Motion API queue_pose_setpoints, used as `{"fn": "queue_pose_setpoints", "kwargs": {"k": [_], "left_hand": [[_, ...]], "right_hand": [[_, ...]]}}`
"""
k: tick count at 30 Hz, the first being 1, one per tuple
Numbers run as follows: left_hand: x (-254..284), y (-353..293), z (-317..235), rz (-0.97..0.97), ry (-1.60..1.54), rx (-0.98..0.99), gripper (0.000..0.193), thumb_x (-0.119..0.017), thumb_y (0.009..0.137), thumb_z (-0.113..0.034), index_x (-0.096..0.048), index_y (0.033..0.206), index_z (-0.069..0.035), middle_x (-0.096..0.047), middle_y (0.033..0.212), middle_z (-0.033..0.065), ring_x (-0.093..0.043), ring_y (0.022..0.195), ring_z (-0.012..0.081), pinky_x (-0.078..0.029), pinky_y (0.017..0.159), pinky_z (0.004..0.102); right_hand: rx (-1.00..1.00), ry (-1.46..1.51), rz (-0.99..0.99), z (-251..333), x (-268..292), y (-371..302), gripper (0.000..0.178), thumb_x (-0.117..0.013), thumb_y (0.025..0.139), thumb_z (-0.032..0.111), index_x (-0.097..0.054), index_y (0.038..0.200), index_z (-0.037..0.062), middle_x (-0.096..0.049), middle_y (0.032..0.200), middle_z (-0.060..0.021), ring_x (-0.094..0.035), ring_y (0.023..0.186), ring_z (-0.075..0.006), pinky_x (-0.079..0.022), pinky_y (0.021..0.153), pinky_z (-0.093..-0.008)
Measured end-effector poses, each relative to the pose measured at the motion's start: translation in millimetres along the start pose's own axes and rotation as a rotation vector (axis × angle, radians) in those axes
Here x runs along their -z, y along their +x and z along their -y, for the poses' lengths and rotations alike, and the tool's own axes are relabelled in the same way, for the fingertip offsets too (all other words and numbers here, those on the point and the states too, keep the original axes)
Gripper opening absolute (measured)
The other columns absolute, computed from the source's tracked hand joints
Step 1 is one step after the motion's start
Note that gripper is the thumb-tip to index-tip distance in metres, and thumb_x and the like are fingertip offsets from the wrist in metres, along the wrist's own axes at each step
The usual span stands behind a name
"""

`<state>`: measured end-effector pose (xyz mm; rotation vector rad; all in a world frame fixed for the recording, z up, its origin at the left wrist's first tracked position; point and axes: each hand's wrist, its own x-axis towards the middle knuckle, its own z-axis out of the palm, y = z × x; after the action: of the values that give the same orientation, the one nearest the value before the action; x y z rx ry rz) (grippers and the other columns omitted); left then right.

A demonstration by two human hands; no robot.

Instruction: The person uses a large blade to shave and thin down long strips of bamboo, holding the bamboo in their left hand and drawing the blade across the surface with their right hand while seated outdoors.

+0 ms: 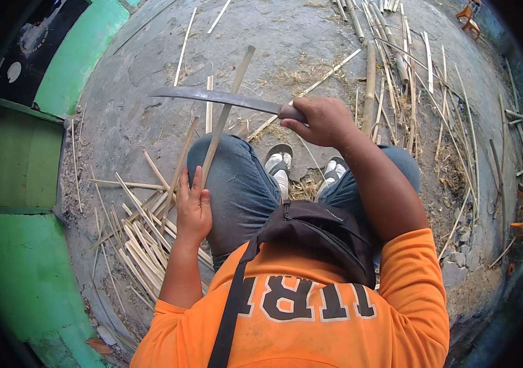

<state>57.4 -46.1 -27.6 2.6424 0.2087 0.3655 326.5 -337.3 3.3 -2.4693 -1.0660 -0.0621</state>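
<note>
My right hand [323, 121] is wrapped round the handle of a machete [212, 95], whose long blade points left. The blade crosses a flat bamboo strip [220, 127] in front of my left knee; whether it cuts into the strip I cannot tell. My left hand [194, 211] holds the strip's lower end beside my left thigh, its fingers fairly straight along it. The strip slants up and away past the blade. Another bamboo strip [182, 156] leans just left of it, its lower part among the loose pieces.
A heap of split bamboo strips [145, 251] lies on the ground at my left. Bamboo poles [369, 86] and more strips spread over the right side. A green wall [22, 270] runs along the left. My feet in sandals [278, 162] are between my knees.
</note>
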Motion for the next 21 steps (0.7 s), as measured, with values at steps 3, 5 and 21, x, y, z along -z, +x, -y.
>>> {"fn": "queue_pose_setpoints", "kwargs": {"k": [3,5,21], "left_hand": [[2,3,-1,0.007,-0.025,0.007,0.051,-0.049,0.113,-0.025,-0.044,0.163,-0.024,-0.033,0.166,0.0303,-0.038,0.15,0.0503,-0.035,0.121,0.0518],[5,7,-1,0.032,-0.009,0.024,0.049,-0.05,0.113,-0.025,-0.046,0.162,-0.024,-0.032,0.167,0.0301,-0.038,0.151,0.0499,-0.035,0.122,0.0506],[3,4,0,0.03,-0.014,0.084,0.047,-0.053,0.111,-0.025,-0.051,0.159,-0.025,-0.035,0.165,0.0306,-0.036,0.152,0.0491,-0.032,0.123,0.0517]], "right_hand": [[-0.036,-0.008,0.034,-9,1,3,0.049,-0.063,0.098,0.06,-0.069,0.099,0.0112,-0.071,0.083,-0.0172,-0.071,0.083,-0.0422,-0.053,0.071,-0.0537],[-0.068,-0.013,0.035,-10,2,4,0.05,-0.064,0.098,0.06,-0.068,0.098,0.0105,-0.071,0.082,-0.0176,-0.07,0.082,-0.0424,-0.052,0.071,-0.0536],[-0.05,0.027,0.006,-6,-2,2,0.053,-0.063,0.096,0.064,-0.07,0.098,0.0119,-0.072,0.08,-0.0166,-0.072,0.08,-0.042,-0.055,0.071,-0.0536]]}}
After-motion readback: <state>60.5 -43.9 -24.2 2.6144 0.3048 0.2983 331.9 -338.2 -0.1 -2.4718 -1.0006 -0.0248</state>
